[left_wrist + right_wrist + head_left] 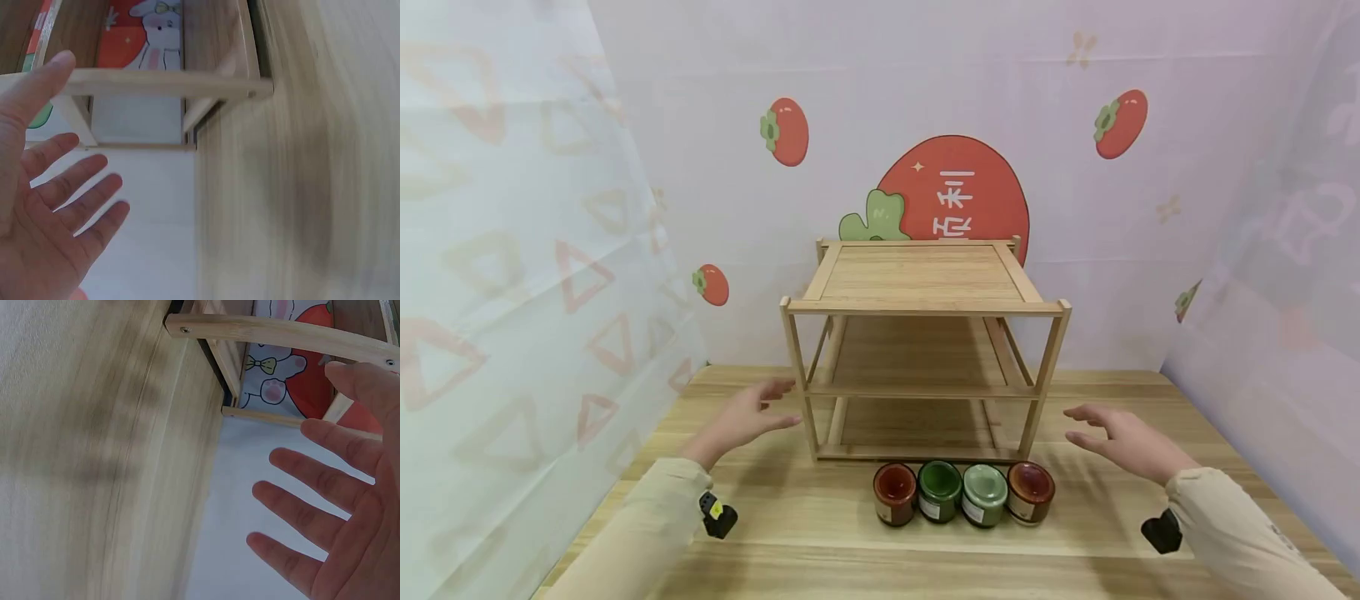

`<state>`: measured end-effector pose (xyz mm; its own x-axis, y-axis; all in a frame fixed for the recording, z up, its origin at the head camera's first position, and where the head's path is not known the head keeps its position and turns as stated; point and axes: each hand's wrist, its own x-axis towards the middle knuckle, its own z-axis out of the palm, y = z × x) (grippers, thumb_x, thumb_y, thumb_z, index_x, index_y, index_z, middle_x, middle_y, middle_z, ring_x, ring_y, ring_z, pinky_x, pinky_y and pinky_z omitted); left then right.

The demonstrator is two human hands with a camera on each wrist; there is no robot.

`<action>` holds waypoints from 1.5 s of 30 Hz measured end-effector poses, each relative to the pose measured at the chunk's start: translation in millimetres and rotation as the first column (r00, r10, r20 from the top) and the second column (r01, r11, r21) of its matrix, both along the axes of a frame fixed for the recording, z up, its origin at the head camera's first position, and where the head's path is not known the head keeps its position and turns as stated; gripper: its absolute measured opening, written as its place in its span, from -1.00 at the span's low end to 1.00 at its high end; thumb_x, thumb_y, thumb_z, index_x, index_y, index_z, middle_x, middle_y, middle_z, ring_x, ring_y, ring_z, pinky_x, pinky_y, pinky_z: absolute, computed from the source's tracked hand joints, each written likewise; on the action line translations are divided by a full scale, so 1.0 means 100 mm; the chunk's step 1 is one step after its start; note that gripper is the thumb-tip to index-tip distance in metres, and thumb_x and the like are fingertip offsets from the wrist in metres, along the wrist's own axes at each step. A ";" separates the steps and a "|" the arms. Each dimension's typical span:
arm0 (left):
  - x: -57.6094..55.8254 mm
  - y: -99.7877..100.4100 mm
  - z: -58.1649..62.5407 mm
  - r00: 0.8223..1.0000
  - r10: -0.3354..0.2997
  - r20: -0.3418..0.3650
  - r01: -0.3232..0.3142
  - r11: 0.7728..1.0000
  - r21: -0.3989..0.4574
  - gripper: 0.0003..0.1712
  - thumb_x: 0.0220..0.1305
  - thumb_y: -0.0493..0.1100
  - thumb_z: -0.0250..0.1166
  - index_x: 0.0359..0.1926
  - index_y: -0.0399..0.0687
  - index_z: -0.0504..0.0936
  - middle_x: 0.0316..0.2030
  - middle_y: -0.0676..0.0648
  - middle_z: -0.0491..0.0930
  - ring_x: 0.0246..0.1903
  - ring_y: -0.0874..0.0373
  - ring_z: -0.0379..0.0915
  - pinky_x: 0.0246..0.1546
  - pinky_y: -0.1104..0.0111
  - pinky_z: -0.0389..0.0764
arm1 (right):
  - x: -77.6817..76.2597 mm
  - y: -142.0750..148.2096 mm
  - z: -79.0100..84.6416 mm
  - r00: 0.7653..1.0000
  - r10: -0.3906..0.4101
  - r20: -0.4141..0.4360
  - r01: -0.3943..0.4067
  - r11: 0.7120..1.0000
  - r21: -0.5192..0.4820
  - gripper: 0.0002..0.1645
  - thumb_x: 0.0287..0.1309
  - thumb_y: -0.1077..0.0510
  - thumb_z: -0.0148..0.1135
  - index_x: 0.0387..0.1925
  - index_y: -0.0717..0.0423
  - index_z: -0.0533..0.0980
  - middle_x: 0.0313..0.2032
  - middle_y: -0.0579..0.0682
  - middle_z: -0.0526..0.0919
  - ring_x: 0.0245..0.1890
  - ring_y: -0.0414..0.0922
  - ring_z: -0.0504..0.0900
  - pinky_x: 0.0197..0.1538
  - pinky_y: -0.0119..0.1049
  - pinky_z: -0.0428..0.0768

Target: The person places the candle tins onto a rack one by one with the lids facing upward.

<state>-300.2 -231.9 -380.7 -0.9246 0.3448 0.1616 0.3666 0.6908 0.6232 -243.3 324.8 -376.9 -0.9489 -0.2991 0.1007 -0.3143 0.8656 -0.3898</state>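
Observation:
A wooden rack point(925, 307) with three levels stands in the middle of the table. My left hand point(747, 418) is beside its left front post, fingers spread and holding nothing; in the left wrist view the thumb of this hand point(47, 225) overlaps the post. To the right of the rack hovers my right hand point(1123, 437), its fingers spread toward the right post and the palm bare. The right wrist view shows this hand point(350, 512) with the rack's post point(281, 334) beyond the thumb.
Several glass jars stand in a row before the rack: a red-brown jar point(895, 496), a dark green jar point(939, 492), a pale green jar point(983, 496) and another red-brown jar point(1030, 493). Printed cloth walls point(700, 125) enclose the wooden table point(820, 558) behind and at both sides.

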 end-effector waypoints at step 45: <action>-0.07 0.21 -0.62 0.940 -0.068 0.336 -0.118 0.856 0.503 -0.57 0.15 -0.41 0.31 0.05 -0.42 0.45 -0.11 -0.20 0.57 -0.18 0.13 0.55 -0.07 0.18 0.66 | 0.04 0.03 -0.05 0.999 -0.008 0.044 0.012 0.996 -0.083 -0.43 0.34 -0.20 0.06 0.14 0.13 0.48 0.06 0.17 0.62 0.02 0.17 0.60 -0.03 0.14 0.58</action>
<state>-307.5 -210.5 -442.6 -0.9614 0.2750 -0.0083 0.0624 0.2473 0.9669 -239.5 327.8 -381.8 -0.9559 -0.2818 0.0832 -0.2867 0.8326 -0.4738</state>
